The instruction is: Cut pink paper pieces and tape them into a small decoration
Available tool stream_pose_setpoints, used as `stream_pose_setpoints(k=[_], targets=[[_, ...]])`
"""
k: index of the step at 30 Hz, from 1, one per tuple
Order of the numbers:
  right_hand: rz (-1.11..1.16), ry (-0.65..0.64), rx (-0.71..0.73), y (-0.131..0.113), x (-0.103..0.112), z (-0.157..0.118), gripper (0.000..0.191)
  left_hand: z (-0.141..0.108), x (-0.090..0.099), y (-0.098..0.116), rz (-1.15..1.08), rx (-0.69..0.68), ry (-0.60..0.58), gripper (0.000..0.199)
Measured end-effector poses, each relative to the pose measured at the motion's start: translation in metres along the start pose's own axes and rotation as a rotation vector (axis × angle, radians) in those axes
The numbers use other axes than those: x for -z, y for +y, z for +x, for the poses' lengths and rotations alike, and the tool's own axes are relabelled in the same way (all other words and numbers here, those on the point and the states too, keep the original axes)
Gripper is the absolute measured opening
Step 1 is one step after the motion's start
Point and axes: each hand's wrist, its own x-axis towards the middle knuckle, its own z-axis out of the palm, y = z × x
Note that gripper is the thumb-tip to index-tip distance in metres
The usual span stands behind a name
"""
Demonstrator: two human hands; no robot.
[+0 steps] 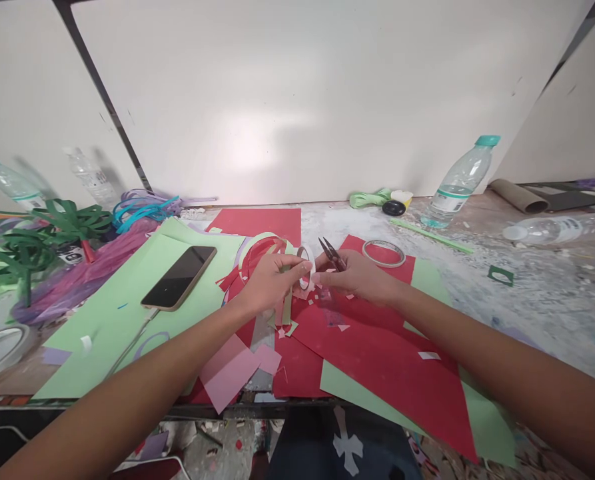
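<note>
My left hand point(272, 281) pinches a small white ring point(306, 265) upright between thumb and fingers. Its exact material I cannot make out. My right hand point(364, 279) is closed around small dark scissors point(331, 252), their pointed blades slightly apart and aimed away from me. The right thumb and fingertip come close to the ring's edge; whether they touch it is unclear. Under both hands lie red paper sheets point(377, 347) with small scraps. Beside the left hand, curled paper strips point(264, 239) in pale green and red lie in a loop.
A phone point(178, 278) on a cable rests on green paper point(102, 320) at left. A tape roll point(384, 253) lies right of my hands, another roll point(0, 350) far left. Bottles point(460, 183) stand and lie at the back. Pink paper pieces point(230, 370) lie near the front edge.
</note>
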Motion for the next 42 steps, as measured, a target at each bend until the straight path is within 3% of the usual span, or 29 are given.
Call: stream_pose_setpoints(k=[6,12,18,22,28,33,38,42], targets=[[0.017,0.015,0.032,0.002,-0.004,0.0,0.023,0.0,-0.002,-0.006,-0.029,0.066,0.068,0.035],[0.005,0.011,0.066,-0.006,-0.004,-0.005,0.023,-0.003,0.001,0.003,0.239,-0.106,0.27,0.028],[-0.015,-0.026,0.058,-0.007,-0.005,-0.006,0.017,-0.002,0.007,0.004,0.42,-0.269,0.183,0.025],[-0.026,-0.022,0.045,-0.006,-0.004,-0.004,0.014,-0.003,0.01,0.0,0.608,-0.418,0.174,0.029],[-0.009,-0.061,0.028,-0.005,-0.004,-0.003,0.012,-0.003,0.013,-0.009,0.843,-0.523,0.202,0.03],[0.003,-0.087,0.038,-0.006,-0.004,-0.004,0.007,-0.003,0.014,-0.006,0.845,-0.527,0.188,0.031],[0.001,-0.109,0.048,-0.006,-0.005,-0.005,0.002,-0.005,0.019,0.004,0.763,-0.496,0.095,0.028],[0.013,-0.12,0.06,-0.006,-0.005,-0.005,0.007,-0.005,0.021,0.003,0.829,-0.564,0.125,0.025]])
